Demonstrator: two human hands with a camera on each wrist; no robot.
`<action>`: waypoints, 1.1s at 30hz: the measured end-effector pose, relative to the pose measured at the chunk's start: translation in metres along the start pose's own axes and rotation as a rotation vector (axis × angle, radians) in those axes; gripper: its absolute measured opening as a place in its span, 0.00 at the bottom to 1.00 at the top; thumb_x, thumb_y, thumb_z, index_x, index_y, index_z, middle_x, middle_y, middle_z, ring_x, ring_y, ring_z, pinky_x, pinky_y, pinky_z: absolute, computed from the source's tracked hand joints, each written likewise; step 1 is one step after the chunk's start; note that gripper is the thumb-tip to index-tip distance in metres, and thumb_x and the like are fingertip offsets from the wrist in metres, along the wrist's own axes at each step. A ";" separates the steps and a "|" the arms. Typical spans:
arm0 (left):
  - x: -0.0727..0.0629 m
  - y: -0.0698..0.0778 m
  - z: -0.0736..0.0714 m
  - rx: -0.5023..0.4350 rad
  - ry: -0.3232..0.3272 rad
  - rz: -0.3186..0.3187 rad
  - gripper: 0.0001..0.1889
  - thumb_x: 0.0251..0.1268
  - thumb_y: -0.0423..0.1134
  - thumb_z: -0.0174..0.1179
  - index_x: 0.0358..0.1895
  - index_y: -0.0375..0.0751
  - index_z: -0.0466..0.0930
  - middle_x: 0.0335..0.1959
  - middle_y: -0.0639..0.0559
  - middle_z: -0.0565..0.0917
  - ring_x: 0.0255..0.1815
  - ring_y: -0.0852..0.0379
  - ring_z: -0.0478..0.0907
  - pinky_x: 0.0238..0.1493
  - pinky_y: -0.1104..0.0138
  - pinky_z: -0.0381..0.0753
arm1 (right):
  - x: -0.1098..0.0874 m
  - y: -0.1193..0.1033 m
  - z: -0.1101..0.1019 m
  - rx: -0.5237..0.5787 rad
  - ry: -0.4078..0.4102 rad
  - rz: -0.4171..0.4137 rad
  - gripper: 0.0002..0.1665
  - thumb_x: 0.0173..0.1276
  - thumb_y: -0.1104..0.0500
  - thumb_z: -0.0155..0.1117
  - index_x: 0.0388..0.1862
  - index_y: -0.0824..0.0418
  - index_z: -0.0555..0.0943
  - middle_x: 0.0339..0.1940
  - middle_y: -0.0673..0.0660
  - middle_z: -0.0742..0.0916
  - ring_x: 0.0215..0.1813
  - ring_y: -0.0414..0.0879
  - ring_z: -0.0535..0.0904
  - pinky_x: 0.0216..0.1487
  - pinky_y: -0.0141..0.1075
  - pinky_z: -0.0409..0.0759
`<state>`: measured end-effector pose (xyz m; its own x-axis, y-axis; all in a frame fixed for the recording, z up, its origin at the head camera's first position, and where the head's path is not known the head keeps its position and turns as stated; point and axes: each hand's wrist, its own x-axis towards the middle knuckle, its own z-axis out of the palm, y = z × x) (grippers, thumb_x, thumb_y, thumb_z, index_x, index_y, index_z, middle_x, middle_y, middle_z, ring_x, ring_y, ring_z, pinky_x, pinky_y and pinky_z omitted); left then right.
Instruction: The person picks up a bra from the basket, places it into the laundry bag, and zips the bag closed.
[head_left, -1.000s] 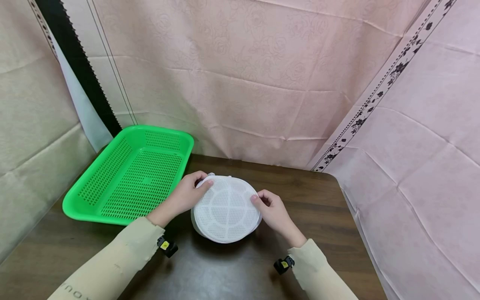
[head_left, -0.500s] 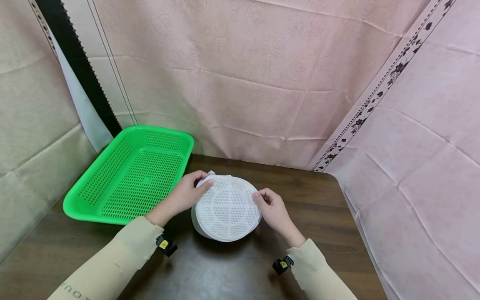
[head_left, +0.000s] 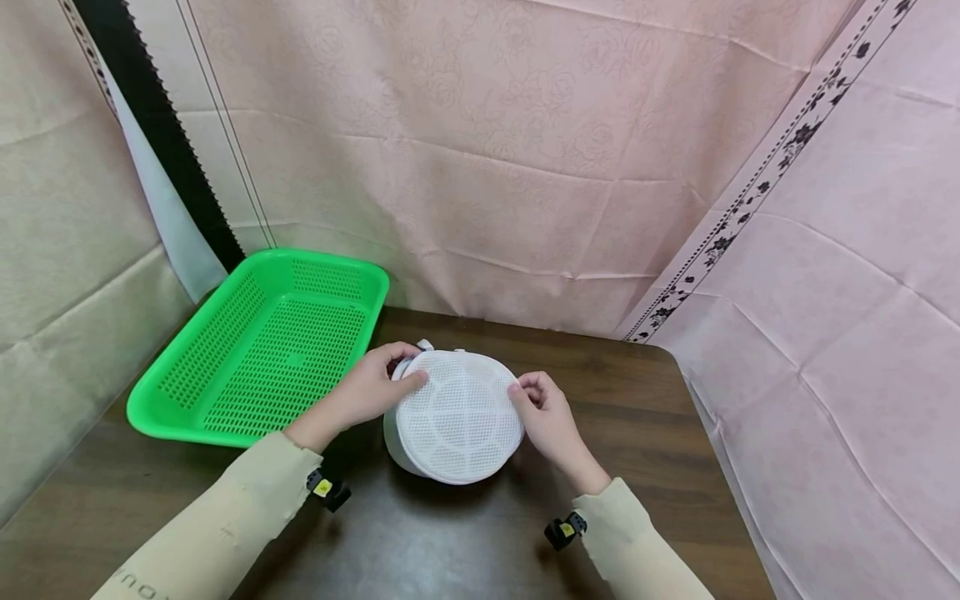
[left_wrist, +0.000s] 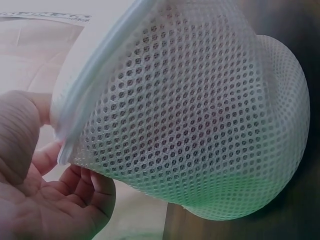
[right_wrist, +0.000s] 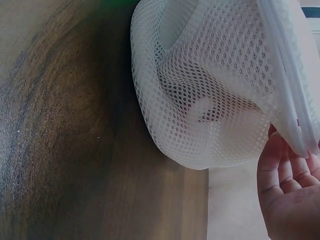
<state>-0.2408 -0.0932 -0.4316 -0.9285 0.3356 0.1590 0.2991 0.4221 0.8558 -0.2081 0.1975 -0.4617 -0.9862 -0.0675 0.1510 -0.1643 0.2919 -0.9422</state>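
Our left hand and right hand both pinch the rim of a white mesh bag, thumbs on top, fingers tucked behind. The bag is between them over the counter; we cannot tell whether its base rests there. We judge the handling to be under way: the rim is gripped on both sides, and letting go is not yet done. Whether its paired edge bands are joined all round, we cannot tell. The bag is a soft drum, its walls finely holed, its face round. Beyond lie dark wood grain, a slotted green plastic basket and creased, rose-patterned cloth.
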 end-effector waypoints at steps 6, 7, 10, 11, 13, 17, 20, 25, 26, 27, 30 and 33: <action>0.000 -0.002 0.003 0.009 0.010 -0.010 0.16 0.66 0.42 0.62 0.54 0.42 0.77 0.43 0.50 0.81 0.39 0.50 0.75 0.39 0.60 0.78 | 0.000 -0.005 -0.001 0.017 -0.032 0.013 0.14 0.71 0.58 0.61 0.51 0.64 0.74 0.29 0.58 0.83 0.30 0.47 0.76 0.30 0.33 0.73; 0.000 -0.003 0.004 0.013 0.017 -0.007 0.16 0.67 0.42 0.62 0.54 0.41 0.77 0.44 0.50 0.81 0.40 0.50 0.75 0.40 0.61 0.77 | -0.001 -0.010 -0.001 0.023 -0.045 0.018 0.15 0.72 0.59 0.60 0.52 0.65 0.74 0.30 0.58 0.83 0.30 0.47 0.76 0.31 0.33 0.74; 0.000 -0.004 0.006 -0.009 0.029 -0.009 0.18 0.67 0.40 0.62 0.57 0.42 0.74 0.43 0.49 0.80 0.39 0.50 0.75 0.39 0.61 0.76 | -0.004 -0.023 -0.005 0.065 -0.077 0.038 0.14 0.72 0.61 0.59 0.53 0.66 0.74 0.31 0.61 0.83 0.31 0.48 0.77 0.32 0.33 0.74; 0.000 -0.005 0.007 -0.023 0.030 -0.013 0.19 0.67 0.40 0.62 0.58 0.42 0.73 0.42 0.48 0.80 0.39 0.50 0.74 0.39 0.61 0.76 | -0.004 -0.027 -0.006 0.077 -0.083 0.044 0.14 0.72 0.62 0.58 0.53 0.67 0.73 0.31 0.61 0.83 0.31 0.48 0.77 0.32 0.33 0.75; 0.001 -0.005 0.009 -0.033 0.035 -0.021 0.20 0.67 0.40 0.62 0.60 0.43 0.72 0.41 0.48 0.79 0.38 0.51 0.74 0.37 0.61 0.76 | -0.006 -0.036 -0.008 0.100 -0.086 0.051 0.14 0.72 0.63 0.57 0.54 0.67 0.73 0.32 0.62 0.82 0.31 0.48 0.78 0.34 0.33 0.76; 0.001 -0.005 0.011 -0.032 0.030 -0.041 0.20 0.67 0.40 0.62 0.60 0.41 0.74 0.41 0.49 0.80 0.38 0.53 0.74 0.38 0.62 0.76 | -0.005 -0.039 -0.010 0.102 -0.092 0.071 0.15 0.73 0.63 0.57 0.55 0.67 0.73 0.32 0.61 0.82 0.32 0.48 0.78 0.35 0.34 0.77; 0.001 -0.006 0.013 -0.025 0.014 -0.039 0.19 0.67 0.40 0.61 0.60 0.39 0.75 0.42 0.49 0.80 0.38 0.53 0.74 0.39 0.63 0.76 | -0.003 -0.035 -0.011 0.088 -0.114 0.086 0.14 0.73 0.62 0.57 0.54 0.67 0.74 0.32 0.61 0.82 0.33 0.48 0.78 0.35 0.34 0.77; 0.002 -0.006 0.014 -0.044 0.007 -0.014 0.18 0.67 0.38 0.62 0.58 0.39 0.76 0.41 0.49 0.80 0.37 0.52 0.74 0.37 0.64 0.76 | 0.003 -0.026 -0.015 0.107 -0.117 0.091 0.12 0.72 0.62 0.59 0.50 0.66 0.76 0.32 0.61 0.82 0.33 0.49 0.78 0.34 0.35 0.77; 0.002 -0.006 0.015 -0.046 0.010 -0.009 0.18 0.66 0.37 0.62 0.58 0.39 0.76 0.41 0.49 0.80 0.37 0.51 0.74 0.37 0.64 0.77 | 0.005 -0.027 -0.015 0.112 -0.113 0.092 0.12 0.72 0.61 0.59 0.50 0.66 0.77 0.32 0.61 0.82 0.33 0.50 0.78 0.34 0.35 0.78; 0.002 -0.006 0.015 -0.051 0.014 -0.007 0.18 0.66 0.37 0.62 0.57 0.40 0.77 0.40 0.49 0.80 0.37 0.51 0.74 0.37 0.64 0.77 | 0.007 -0.028 -0.015 0.111 -0.109 0.092 0.11 0.72 0.61 0.59 0.49 0.66 0.77 0.32 0.61 0.82 0.33 0.49 0.78 0.34 0.35 0.78; 0.001 -0.004 0.016 -0.055 0.021 0.002 0.17 0.66 0.36 0.63 0.57 0.40 0.77 0.40 0.49 0.80 0.37 0.50 0.74 0.37 0.63 0.76 | 0.012 -0.031 -0.014 0.072 -0.103 0.072 0.13 0.72 0.61 0.59 0.49 0.69 0.78 0.34 0.61 0.82 0.35 0.49 0.77 0.37 0.35 0.77; 0.000 -0.003 0.016 -0.049 0.023 0.010 0.16 0.65 0.36 0.63 0.56 0.41 0.78 0.40 0.50 0.81 0.37 0.51 0.74 0.38 0.62 0.76 | 0.017 -0.041 -0.011 -0.013 -0.110 0.047 0.14 0.72 0.61 0.59 0.49 0.70 0.79 0.38 0.61 0.82 0.39 0.50 0.76 0.40 0.33 0.75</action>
<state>-0.2383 -0.0805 -0.4421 -0.9305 0.3197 0.1791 0.2982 0.3765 0.8771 -0.2183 0.1951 -0.4173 -0.9849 -0.1574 0.0728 -0.1192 0.3095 -0.9434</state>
